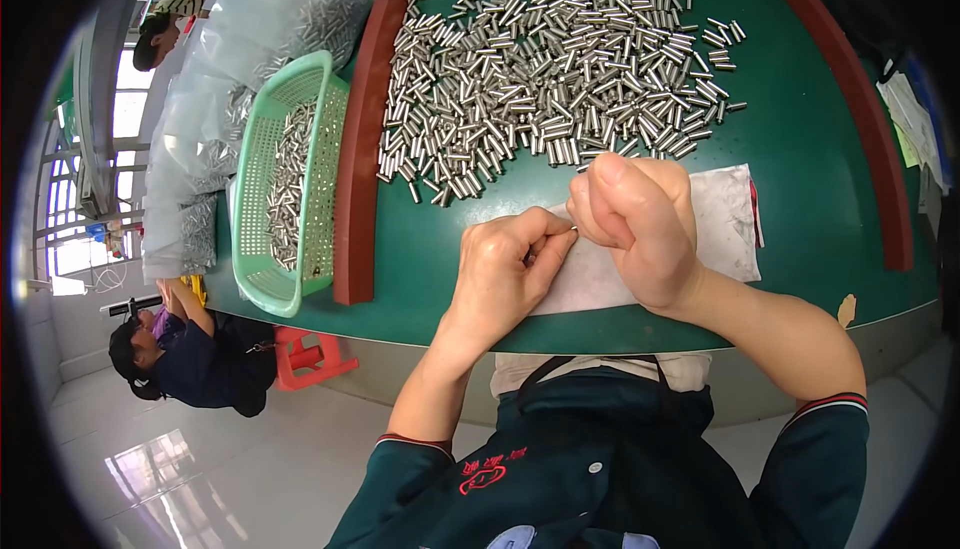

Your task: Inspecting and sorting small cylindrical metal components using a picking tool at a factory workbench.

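My left hand is closed in a pinch above a pale cloth near the table's front edge. A tiny dark end shows at its thumb and fingertips, too small to name. Close beside it on the right, my right hand is curled into a fist with the thumb on top. Whatever its fingers hold, if anything, is hidden. Just beyond both hands spreads a large heap of short, shiny metal pins, lying loose on the green tabletop.
Red-brown rails border the work area left and right. Outside the left rail stands a green plastic basket with more metal pieces. Clear bags of metal parts lie beyond. A co-worker sits at left, near a red stool.
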### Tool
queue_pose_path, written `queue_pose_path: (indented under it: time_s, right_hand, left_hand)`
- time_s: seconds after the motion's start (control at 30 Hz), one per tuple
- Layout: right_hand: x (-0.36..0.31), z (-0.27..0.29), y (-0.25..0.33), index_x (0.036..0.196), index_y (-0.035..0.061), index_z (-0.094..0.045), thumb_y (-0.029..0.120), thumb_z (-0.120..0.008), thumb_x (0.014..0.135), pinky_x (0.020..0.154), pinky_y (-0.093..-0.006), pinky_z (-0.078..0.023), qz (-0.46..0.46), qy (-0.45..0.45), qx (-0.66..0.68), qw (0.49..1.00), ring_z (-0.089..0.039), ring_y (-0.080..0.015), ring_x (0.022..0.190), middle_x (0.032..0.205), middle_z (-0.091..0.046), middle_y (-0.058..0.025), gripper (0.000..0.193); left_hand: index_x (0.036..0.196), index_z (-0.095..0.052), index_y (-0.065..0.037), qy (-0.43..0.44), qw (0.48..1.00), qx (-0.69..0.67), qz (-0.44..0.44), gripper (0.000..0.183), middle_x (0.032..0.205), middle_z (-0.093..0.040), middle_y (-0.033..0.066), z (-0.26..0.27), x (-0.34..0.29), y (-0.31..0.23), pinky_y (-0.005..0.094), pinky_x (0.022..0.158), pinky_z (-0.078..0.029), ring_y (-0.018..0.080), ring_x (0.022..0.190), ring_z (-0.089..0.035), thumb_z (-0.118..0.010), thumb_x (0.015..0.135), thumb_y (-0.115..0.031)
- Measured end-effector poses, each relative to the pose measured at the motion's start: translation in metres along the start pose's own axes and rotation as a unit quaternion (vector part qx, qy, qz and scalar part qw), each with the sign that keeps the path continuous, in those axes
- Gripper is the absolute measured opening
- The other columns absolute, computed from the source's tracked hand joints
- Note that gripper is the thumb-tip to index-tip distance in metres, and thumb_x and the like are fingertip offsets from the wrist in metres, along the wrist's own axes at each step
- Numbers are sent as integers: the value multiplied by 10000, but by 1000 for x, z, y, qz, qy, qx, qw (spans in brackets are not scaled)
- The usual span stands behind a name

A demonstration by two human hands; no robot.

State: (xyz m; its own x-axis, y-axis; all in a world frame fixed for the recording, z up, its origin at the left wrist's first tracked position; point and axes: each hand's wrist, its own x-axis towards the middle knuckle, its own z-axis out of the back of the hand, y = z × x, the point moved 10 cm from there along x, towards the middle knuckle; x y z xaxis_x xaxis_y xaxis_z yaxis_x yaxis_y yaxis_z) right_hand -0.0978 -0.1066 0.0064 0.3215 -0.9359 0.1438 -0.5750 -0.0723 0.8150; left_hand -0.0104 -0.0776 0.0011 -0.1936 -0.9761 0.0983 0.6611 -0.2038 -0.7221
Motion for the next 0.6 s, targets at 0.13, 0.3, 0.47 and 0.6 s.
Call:
queue_pose_path:
  time_s: [0.13,0.3,0.47,0.6]
  right_hand:
    - [4,2,-4,487,60,-306,152,-389,847,408,-225,-197,-20,7,55,998,-237,-46,440,461,-308,27,380]
    - [4,2,-2,474,105,-267,193,-322,869,385,-242,-160,-27,-3,62,998,-167,-77,380,404,-251,7,409]
    - [4,1,-3,473,96,-269,195,-335,871,386,-239,-161,-29,0,69,997,-182,-71,382,408,-263,10,415]
    - [6,2,-4,474,88,-270,201,-345,872,386,-232,-169,-36,0,84,996,-195,-64,387,410,-280,7,420]
  left_hand:
    - [708,-566,6,-65,996,-54,20,67,510,-496,12,13,-8,7,217,421,-351,78,445,-456,-620,721,-32]
    - [844,-440,-49,44,711,-683,161,127,731,-419,19,-6,-11,44,155,445,-249,25,505,-287,-515,841,-152]
    - [957,-461,-32,36,667,-725,165,125,800,-473,49,-6,-12,51,147,439,-258,25,506,-301,-468,862,-113]
    - [1056,-467,-12,21,683,-709,177,209,785,-507,64,-3,-12,51,142,431,-255,23,491,-309,-452,863,-92]
